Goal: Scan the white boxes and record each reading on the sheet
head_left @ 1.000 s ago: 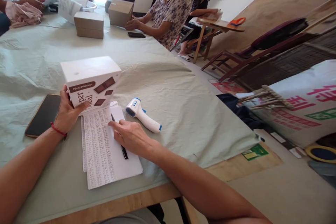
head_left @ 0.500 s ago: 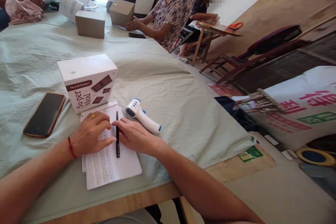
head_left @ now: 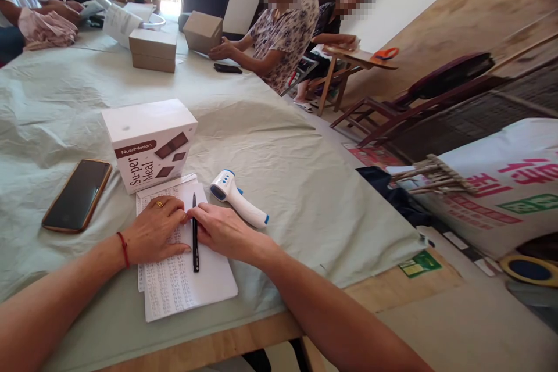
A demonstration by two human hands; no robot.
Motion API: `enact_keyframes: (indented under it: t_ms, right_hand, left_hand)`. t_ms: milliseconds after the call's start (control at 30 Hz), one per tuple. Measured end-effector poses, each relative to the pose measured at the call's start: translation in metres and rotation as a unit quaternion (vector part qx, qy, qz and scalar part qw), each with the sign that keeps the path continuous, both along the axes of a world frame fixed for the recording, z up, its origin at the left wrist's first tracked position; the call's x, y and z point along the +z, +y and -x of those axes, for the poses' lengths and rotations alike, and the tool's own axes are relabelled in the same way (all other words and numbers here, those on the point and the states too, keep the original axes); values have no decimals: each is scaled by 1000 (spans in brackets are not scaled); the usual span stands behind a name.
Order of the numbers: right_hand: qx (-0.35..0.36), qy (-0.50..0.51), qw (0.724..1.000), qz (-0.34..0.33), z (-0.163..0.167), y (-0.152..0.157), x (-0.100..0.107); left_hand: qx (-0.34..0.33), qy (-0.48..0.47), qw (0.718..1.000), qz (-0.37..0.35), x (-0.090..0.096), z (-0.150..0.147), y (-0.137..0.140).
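Note:
My left hand rests on a stack of paper sheets, its fingers bent and thumb held apart, with nothing in it. Rows of small handwriting cover the left part of the top sheet. My right hand lies at the right of the sheets, its index finger hooked across a black pen and the other fingers curled beside it. The pen points away from me. Both hands' fingertips nearly meet. Behind the sheets stands a white NutriMotion box. A white and blue infrared thermometer lies beside my right hand.
A phone lies on the cloth-covered table, at the left. Two cardboard boxes and another phone are farther back. Several people sit around. A wooden chair and a white sack stand at right.
The view has tilted slightly, so the table's contents appear a little lower. My left thumb and fingers have settled slightly lower on the sheets; the pen stays by my right hand.

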State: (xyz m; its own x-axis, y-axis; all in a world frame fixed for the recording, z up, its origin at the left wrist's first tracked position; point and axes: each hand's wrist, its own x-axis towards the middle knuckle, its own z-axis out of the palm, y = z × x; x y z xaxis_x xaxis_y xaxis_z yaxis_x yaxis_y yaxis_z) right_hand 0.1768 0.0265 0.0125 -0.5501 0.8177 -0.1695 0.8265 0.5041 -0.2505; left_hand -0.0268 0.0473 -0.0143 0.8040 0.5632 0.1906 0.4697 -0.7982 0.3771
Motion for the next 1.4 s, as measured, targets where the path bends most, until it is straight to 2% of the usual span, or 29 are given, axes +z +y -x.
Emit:
enact_keyframes:
  t_ms: [200, 300, 333, 400, 467, 533, 633, 767, 867, 1033, 1400]
  right_hand:
    - [29, 28, 999, -35, -10, 2, -10]
    - [33, 88, 989, -118, -16, 8, -20]
    - [28, 140, 977, -161, -17, 10, -23]
    - [12, 270, 935, -228, -15, 12, -27]
    - [0, 387, 890, -242, -9, 9, -28]
    - [-2, 453, 865, -214, 1, 3, -27]
    - [-18, 501, 853, -145, 13, -5, -28]
    - [-127, 563, 817, -1, 19, -4, -33]
    - [-200, 577, 790, 56, 17, 2, -35]
    - [-238, 560, 787, 97, 16, 5, -33]
    - [-273, 564, 775, 85, 19, 4, -34]
  left_hand:
    - [3, -5, 1000, 5, 1, 0, -1]
    - [4, -5, 1000, 2, 1, 1, -1]
    - [3, -2, 1000, 1, 0, 1, 0]
    - [3, 5, 1000, 0, -1, 1, 0]
    - [2, 8, 1000, -1, -2, 1, 0]
    - [-1, 6, 1000, -6, -3, 2, -1]
    - [1, 3, 1000, -14, -3, 2, -1]
    - [2, 3, 1000, -9, -2, 2, -1]
    - [6, 4, 1000, -13, -1, 2, -2]
    - [10, 14, 1000, -20, -1, 1, -2]
    - [10, 16, 1000, -18, 3, 1, -3]
